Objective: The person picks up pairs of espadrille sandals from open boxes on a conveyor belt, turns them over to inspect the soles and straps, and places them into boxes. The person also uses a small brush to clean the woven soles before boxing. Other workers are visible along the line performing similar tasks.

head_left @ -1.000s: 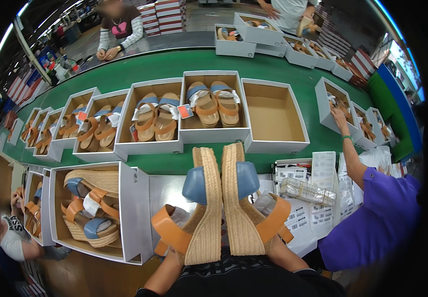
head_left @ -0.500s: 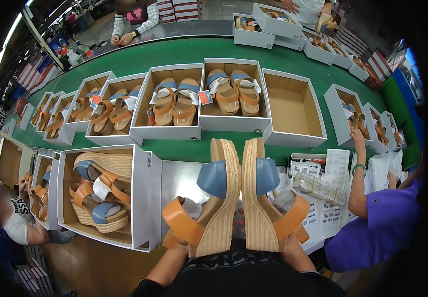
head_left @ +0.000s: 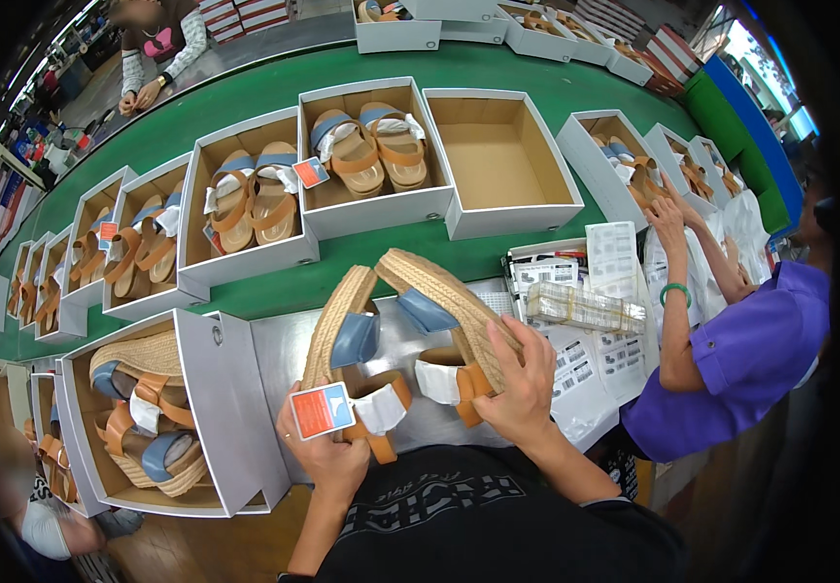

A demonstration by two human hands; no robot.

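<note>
Two wedge sandals with woven sides, blue toe straps and tan ankle straps are in my hands above a metal table [head_left: 279, 340]. My left hand [head_left: 334, 464] is closed on the heel end of the left sandal [head_left: 352, 338], where an orange and white hang tag [head_left: 323, 411] hangs in front of the fingers. My right hand [head_left: 525, 389] grips the right sandal [head_left: 428, 309] by its thick heel, with that shoe tilted over to the left. White paper wraps the ankle straps. Left of them, an open white shoebox [head_left: 230, 418] holds another such pair.
Shoeboxes with sandals line the green belt [head_left: 361, 255], including one box [head_left: 493, 165] showing its bare brown bottom. Label sheets [head_left: 609, 257] and a taped clear bundle [head_left: 585, 309] lie to the right. A co-worker in a purple sleeve [head_left: 760, 340] reaches into a box there. Other people sit left.
The sandals have turned from side by side, soles together, to tilted apart. My right hand has come up onto the right sandal's side. The hang tag now shows, and the view has shifted right.
</note>
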